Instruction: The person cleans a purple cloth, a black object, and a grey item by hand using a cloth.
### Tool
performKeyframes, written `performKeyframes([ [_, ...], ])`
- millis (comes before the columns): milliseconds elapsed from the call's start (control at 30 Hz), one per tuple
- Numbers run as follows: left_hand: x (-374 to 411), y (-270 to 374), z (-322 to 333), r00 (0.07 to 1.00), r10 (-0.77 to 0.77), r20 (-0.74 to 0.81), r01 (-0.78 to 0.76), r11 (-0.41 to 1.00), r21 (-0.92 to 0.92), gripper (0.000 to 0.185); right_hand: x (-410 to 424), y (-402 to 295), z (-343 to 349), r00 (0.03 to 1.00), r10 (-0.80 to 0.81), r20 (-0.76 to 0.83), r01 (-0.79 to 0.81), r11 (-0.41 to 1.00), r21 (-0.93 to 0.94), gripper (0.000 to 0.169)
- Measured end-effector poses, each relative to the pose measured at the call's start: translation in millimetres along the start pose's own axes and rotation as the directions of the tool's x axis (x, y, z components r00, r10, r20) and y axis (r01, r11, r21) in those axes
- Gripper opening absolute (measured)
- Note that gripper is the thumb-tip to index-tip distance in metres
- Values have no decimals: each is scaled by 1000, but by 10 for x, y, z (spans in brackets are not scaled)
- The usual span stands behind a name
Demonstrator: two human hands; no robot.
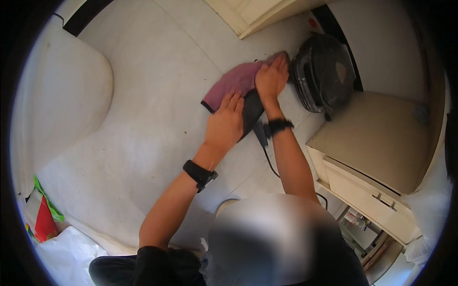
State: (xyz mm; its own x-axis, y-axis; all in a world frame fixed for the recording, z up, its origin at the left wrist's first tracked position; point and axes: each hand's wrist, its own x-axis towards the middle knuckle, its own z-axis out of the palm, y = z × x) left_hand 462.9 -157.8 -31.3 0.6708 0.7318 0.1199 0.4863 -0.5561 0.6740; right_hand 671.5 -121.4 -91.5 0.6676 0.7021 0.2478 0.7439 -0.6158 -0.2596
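Note:
A mauve cloth with a dark edge and a dark grey side (238, 77) lies on the pale floor, partly folded over. My left hand (225, 121) rests on its near part, fingers stretched forward over the mauve face. Towards the cloth's far right end, my right hand (272, 78) presses down with its fingers extended, close to a black appliance (325, 73) that looks like a lidded grill or sandwich maker. Each wrist wears a black band. Beside the right wrist, a dark plug-like piece (260, 134) with a black cord is on the floor.
A cream cabinet with a drawer (365, 182) stands at the right. A cream furniture corner (247, 21) juts in at the top. At the left is a large rounded white form (82, 78). White plastic (71, 254) and a red and green package (45, 221) lie lower left.

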Motion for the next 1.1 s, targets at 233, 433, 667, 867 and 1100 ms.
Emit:
performKeyframes([
  [233,294,-24,118,993,110,-34,-111,994,-8,39,126,372,-136,983,-181,-25,180,984,-7,60],
  [433,379,-156,90,998,38,43,-40,998,52,39,-476,151,-182,974,-225,34,227,968,-104,59],
  [667,506,-242,259,993,121,-7,-119,988,103,44,-183,207,-116,997,-73,-20,73,997,-21,58],
  [867,696,-304,332,985,156,-74,-150,986,77,45,103,362,-46,993,-86,-81,87,996,0,60],
  [1100,696,-390,222,988,127,-87,-120,989,89,42,-238,104,9,996,-53,-67,37,972,-231,62],
])
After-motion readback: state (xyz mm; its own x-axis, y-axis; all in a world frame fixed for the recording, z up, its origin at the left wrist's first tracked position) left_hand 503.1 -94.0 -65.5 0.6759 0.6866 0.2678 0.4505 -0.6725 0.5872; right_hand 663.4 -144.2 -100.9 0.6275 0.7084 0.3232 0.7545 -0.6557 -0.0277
